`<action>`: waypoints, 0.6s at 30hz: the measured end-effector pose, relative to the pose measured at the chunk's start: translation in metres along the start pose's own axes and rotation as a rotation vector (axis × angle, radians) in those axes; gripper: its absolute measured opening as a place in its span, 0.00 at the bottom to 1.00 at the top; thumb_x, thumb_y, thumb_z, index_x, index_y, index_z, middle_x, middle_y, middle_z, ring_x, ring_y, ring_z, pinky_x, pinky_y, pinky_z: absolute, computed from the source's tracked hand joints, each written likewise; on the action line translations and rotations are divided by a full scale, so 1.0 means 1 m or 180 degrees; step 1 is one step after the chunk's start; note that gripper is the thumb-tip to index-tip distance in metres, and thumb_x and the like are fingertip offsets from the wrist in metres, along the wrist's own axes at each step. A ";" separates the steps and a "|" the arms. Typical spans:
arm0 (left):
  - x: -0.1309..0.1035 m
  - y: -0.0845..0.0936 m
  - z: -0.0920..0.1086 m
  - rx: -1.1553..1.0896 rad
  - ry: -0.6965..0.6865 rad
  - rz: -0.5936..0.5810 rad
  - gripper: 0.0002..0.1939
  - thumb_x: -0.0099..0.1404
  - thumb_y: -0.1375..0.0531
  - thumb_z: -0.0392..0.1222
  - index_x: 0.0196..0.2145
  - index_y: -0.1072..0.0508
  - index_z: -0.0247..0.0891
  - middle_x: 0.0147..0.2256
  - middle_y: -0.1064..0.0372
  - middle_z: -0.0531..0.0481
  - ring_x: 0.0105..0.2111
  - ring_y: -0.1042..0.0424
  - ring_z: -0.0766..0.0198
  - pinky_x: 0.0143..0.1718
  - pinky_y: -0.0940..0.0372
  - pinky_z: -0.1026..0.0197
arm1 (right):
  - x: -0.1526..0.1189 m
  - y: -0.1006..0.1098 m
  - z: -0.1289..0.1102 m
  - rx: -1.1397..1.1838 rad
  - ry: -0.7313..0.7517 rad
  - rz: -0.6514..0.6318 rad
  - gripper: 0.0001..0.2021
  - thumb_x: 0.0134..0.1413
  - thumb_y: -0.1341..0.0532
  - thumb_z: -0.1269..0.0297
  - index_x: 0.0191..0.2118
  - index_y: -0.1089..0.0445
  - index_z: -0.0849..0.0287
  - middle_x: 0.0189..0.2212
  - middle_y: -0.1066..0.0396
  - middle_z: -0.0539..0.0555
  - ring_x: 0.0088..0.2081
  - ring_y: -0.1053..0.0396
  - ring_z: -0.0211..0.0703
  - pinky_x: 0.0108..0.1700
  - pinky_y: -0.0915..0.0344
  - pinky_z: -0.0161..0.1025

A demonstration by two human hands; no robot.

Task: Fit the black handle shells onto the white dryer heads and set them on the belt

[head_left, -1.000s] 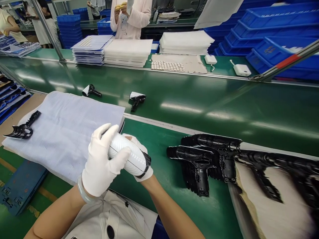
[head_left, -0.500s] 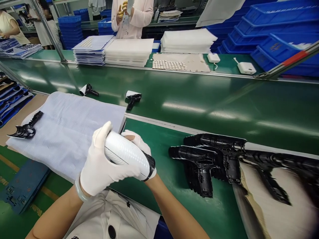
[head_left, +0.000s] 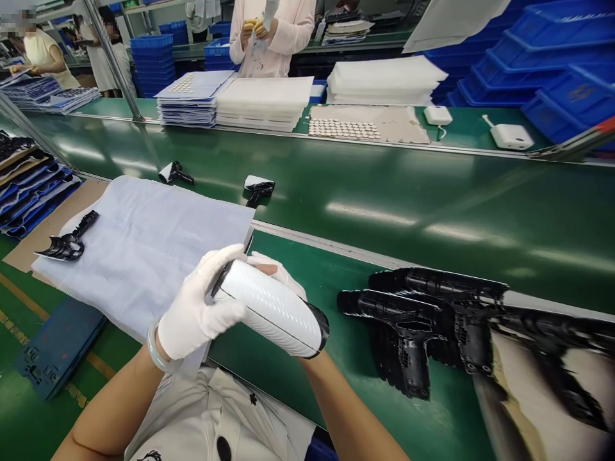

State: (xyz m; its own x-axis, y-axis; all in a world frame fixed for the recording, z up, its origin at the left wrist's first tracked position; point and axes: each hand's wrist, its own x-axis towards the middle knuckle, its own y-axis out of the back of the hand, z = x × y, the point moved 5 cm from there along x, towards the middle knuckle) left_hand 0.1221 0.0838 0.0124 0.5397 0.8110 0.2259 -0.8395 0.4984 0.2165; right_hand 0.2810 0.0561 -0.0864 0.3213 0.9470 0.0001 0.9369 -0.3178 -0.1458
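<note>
Both my gloved hands hold a white ribbed shell part (head_left: 273,310) with a black end, low in the middle of the view. My left hand (head_left: 196,314) grips its near end from the left. Beneath and behind the shell is my right hand (head_left: 278,275), mostly hidden, with only fingertips showing. A stack of black gun-shaped housings (head_left: 408,320) lies on the green bench just to the right. A pale ribbed sheet stack (head_left: 144,237) lies to the left, with one black housing half (head_left: 70,240) on its far corner.
Two small black-and-white assembled parts (head_left: 175,173) (head_left: 259,187) lie on the green conveyor belt (head_left: 384,192). White sheet stacks (head_left: 264,102), a pad of round pieces (head_left: 343,128) and blue crates (head_left: 528,57) stand beyond. A person in pink (head_left: 269,32) works opposite; other people stand far left.
The white shell has swung to lie longer and flatter, its black end now further right. My left hand has slid toward its near end.
</note>
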 end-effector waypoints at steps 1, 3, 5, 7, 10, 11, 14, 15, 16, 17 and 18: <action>0.000 -0.001 -0.001 0.0052 0.0097 -0.0030 0.38 0.59 0.33 0.61 0.62 0.33 0.42 0.55 0.31 0.42 0.54 0.30 0.49 0.56 0.33 0.52 | 0.000 0.001 -0.003 -0.0152 0.0133 0.0004 0.11 0.55 0.41 0.53 0.30 0.27 0.53 0.42 0.24 0.54 0.58 0.34 0.54 0.64 0.43 0.53; 0.000 -0.003 -0.001 0.0213 0.0256 -0.0015 0.43 0.53 0.29 0.60 0.62 0.34 0.42 0.54 0.31 0.42 0.53 0.29 0.48 0.53 0.32 0.52 | 0.002 0.003 -0.010 -0.0534 0.0458 0.0041 0.08 0.53 0.41 0.56 0.30 0.27 0.52 0.42 0.24 0.54 0.58 0.34 0.54 0.64 0.43 0.53; 0.001 -0.003 0.002 0.0299 0.0243 0.0046 0.32 0.61 0.34 0.57 0.59 0.31 0.41 0.53 0.30 0.43 0.52 0.29 0.50 0.54 0.32 0.53 | 0.003 0.005 -0.014 -0.0855 0.0744 0.0108 0.05 0.51 0.40 0.60 0.30 0.28 0.52 0.45 0.24 0.53 0.60 0.34 0.55 0.65 0.43 0.53; 0.002 -0.003 0.007 0.0281 0.0121 0.0128 0.20 0.72 0.46 0.52 0.54 0.27 0.39 0.51 0.28 0.44 0.52 0.29 0.53 0.56 0.34 0.54 | 0.006 0.006 -0.014 -0.1050 0.0944 0.0175 0.04 0.50 0.41 0.63 0.30 0.29 0.52 0.45 0.24 0.53 0.60 0.34 0.54 0.66 0.43 0.54; 0.002 -0.001 0.013 0.0193 -0.0041 0.0211 0.21 0.76 0.55 0.48 0.51 0.25 0.39 0.48 0.25 0.45 0.50 0.28 0.57 0.57 0.35 0.56 | 0.009 0.006 -0.012 -0.1250 0.1098 0.0181 0.05 0.52 0.42 0.64 0.30 0.29 0.51 0.44 0.23 0.53 0.58 0.31 0.54 0.65 0.41 0.55; 0.002 -0.001 0.013 0.0175 -0.0049 0.0219 0.22 0.76 0.55 0.48 0.51 0.25 0.40 0.48 0.25 0.46 0.50 0.28 0.58 0.57 0.35 0.57 | 0.010 0.006 -0.011 -0.1285 0.1099 0.0166 0.05 0.53 0.42 0.63 0.30 0.29 0.51 0.44 0.23 0.54 0.57 0.31 0.54 0.64 0.39 0.55; -0.001 -0.002 0.011 0.0097 0.0030 0.0144 0.22 0.76 0.54 0.52 0.53 0.27 0.41 0.49 0.26 0.46 0.51 0.29 0.58 0.58 0.36 0.57 | 0.009 0.005 -0.014 -0.1385 0.1148 0.0138 0.06 0.54 0.42 0.62 0.30 0.28 0.51 0.43 0.23 0.54 0.58 0.32 0.54 0.61 0.36 0.53; -0.002 -0.003 0.010 0.0069 0.0066 0.0099 0.22 0.74 0.51 0.55 0.55 0.28 0.42 0.50 0.27 0.46 0.52 0.29 0.57 0.57 0.35 0.57 | 0.008 0.005 -0.017 -0.1415 0.1194 0.0138 0.06 0.54 0.43 0.62 0.30 0.28 0.51 0.43 0.23 0.54 0.58 0.31 0.54 0.60 0.35 0.52; -0.003 -0.003 0.008 0.0043 0.0114 0.0050 0.23 0.71 0.46 0.58 0.57 0.29 0.43 0.51 0.28 0.46 0.52 0.29 0.56 0.55 0.34 0.57 | 0.007 0.004 -0.020 -0.1450 0.1255 0.0125 0.06 0.55 0.43 0.62 0.30 0.29 0.51 0.42 0.23 0.53 0.57 0.31 0.52 0.60 0.34 0.51; -0.003 -0.003 0.007 0.0024 0.0169 0.0002 0.27 0.67 0.41 0.59 0.58 0.31 0.44 0.51 0.29 0.46 0.51 0.29 0.55 0.53 0.32 0.57 | 0.006 0.003 -0.023 -0.1497 0.1341 0.0100 0.07 0.56 0.44 0.62 0.30 0.29 0.51 0.42 0.23 0.53 0.56 0.30 0.51 0.59 0.33 0.49; -0.003 -0.003 0.005 0.0015 0.0229 -0.0033 0.31 0.62 0.36 0.60 0.59 0.32 0.45 0.51 0.30 0.46 0.51 0.29 0.54 0.51 0.31 0.57 | 0.005 0.002 -0.027 -0.1571 0.1458 0.0086 0.08 0.57 0.44 0.63 0.30 0.29 0.51 0.42 0.23 0.52 0.55 0.29 0.50 0.59 0.33 0.48</action>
State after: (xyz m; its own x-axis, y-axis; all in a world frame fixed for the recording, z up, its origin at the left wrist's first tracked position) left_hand 0.1232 0.0782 0.0160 0.5423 0.8258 0.1549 -0.8335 0.5055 0.2230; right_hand 0.2879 0.0587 -0.0601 0.2695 0.8576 0.4381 0.8459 -0.4282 0.3178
